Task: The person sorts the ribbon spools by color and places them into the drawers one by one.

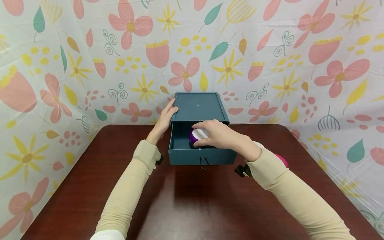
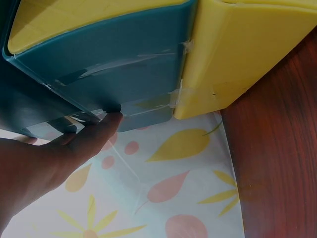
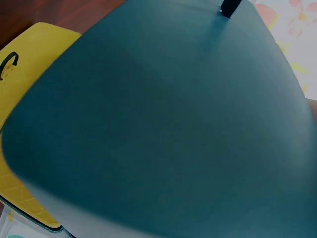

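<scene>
A teal drawer box (image 1: 198, 108) stands at the table's far side with its drawer (image 1: 186, 157) pulled out. Inside the drawer, my right hand (image 1: 219, 135) grips a round purple object with a white flat top (image 1: 199, 134), thumb on the near side and fingers on the far side. Its exact kind cannot be told. My left hand (image 1: 163, 122) rests against the box's left side, fingertips near the top edge. In the left wrist view, the left hand (image 2: 64, 158) touches the teal side wall (image 2: 114, 64). The drawer front (image 3: 163, 124) fills the right wrist view, hiding the right hand.
A yellow drawer unit (image 2: 237, 54) sits beneath the teal one, joined by clear tape; its front (image 3: 42, 64) has a dark loop handle. Another dark loop (image 1: 204, 163) hangs on the teal drawer. A pink object (image 1: 283, 160) lies partly behind my right forearm on the brown table (image 1: 120, 160).
</scene>
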The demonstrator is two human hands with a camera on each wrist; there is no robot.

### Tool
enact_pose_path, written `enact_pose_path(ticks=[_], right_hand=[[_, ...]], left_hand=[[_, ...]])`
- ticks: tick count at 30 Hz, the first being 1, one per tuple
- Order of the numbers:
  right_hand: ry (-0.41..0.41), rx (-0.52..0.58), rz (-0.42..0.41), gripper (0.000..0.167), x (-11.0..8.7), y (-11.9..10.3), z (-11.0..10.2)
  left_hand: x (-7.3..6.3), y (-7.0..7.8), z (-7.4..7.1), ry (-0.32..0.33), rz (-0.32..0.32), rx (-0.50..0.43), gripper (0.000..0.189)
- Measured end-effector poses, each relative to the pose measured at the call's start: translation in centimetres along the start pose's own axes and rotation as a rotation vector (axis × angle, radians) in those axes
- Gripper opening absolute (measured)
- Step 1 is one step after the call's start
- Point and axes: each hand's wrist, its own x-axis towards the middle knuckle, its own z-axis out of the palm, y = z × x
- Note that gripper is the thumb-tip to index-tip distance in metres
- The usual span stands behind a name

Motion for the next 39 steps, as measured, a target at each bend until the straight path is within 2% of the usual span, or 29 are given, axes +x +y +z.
enact_pose_path(ticks=[4,7,12,16,19,20,22,24,27,30,32,35,37,39], right_hand=[[-0.021,0.044,-0.019,0.063,-0.1,0.1,-0.1],[0.01,0.1,-0.042,0.054,-0.6,0.2,-0.4],[0.199,0.166,-0.1,0.037,-2.4,-0.2,-0.8],[0.364,0.189,-0.239,0.026,-4.3,-1.0,-0.5],[0.409,0.258,-0.343,0.021,-5.7,-1.6,0.0],[0.391,0.307,-0.361,0.02,-6.2,-1.9,0.2],[0.297,0.439,-0.383,0.019,-7.0,-2.3,0.8],[0.152,0.588,-0.395,0.017,-7.7,-2.6,1.6],[-0.114,0.786,-0.401,0.017,-8.5,-2.7,3.0],[-0.345,0.909,-0.406,0.021,-8.7,-2.4,4.8],[-0.465,0.96,-0.369,0.026,-8.7,-2.2,6.0],[-0.538,1.056,-0.286,0.035,-8.5,-1.9,7.8],[-0.509,1.154,-0.214,0.039,-8.2,-1.8,8.8],[-0.432,1.274,-0.164,0.041,-7.9,-1.8,9.4]], left_hand=[[0.0,-0.1,0.0,0.004,-0.004,-0.008,0.06],[0.0,-0.1,0.0,0.0,0.001,-0.015,0.061],[0.0,-0.1,0.0,-0.016,0.008,-0.015,0.062],[0.0,-0.1,0.0,-0.012,0.002,-0.019,0.062],[0.1,-0.1,-0.1,-0.006,0.004,-0.018,0.061],[0.1,0.0,-0.1,-0.005,0.006,-0.017,0.061],[0.1,0.0,-0.1,-0.002,0.008,-0.008,0.061],[0.0,-0.1,0.0,-0.006,0.004,-0.004,0.06],[-0.1,-0.1,0.1,-0.01,0.002,0.003,0.061],[-0.1,-0.1,0.2,-0.009,0.001,0.007,0.06],[-0.2,0.0,0.2,-0.008,0.0,0.005,0.06],[-0.2,0.1,0.2,-0.01,-0.002,-0.001,0.06],[-0.2,0.1,0.2,-0.01,-0.007,-0.009,0.06],[-0.2,0.1,0.1,-0.008,-0.006,-0.008,0.06]])
